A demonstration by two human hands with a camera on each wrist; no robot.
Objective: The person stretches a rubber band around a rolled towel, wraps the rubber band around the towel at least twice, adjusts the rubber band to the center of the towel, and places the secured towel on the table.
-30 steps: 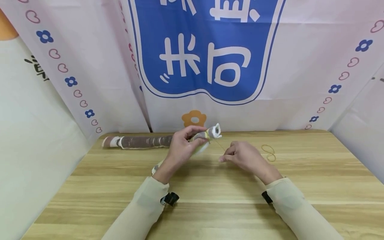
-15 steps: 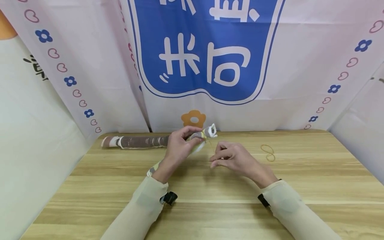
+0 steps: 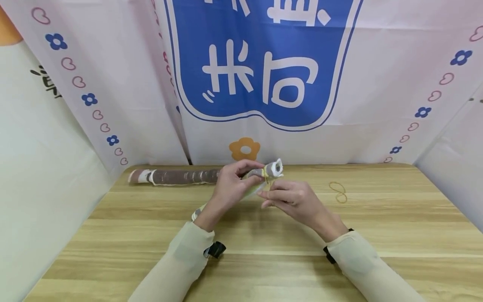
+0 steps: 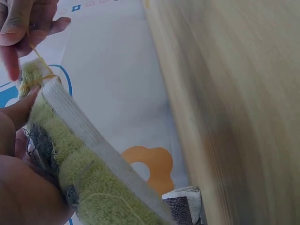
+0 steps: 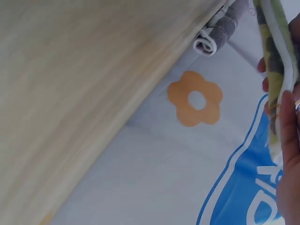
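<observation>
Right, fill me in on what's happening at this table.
A person's left hand grips a rolled green-and-grey cloth close to one end, above the table. Their right hand pinches a yellow band that goes around the roll near that end and is drawn out toward the fingers. A brown roll lies along the table's far edge, and a loose yellow loop lies to the right.

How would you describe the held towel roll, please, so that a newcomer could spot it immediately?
Start at the far side of the wooden table, and find the left hand. It grips the towel roll, which is yellow-green and grey with white edging, unlike the brown roll lying on the table.
</observation>
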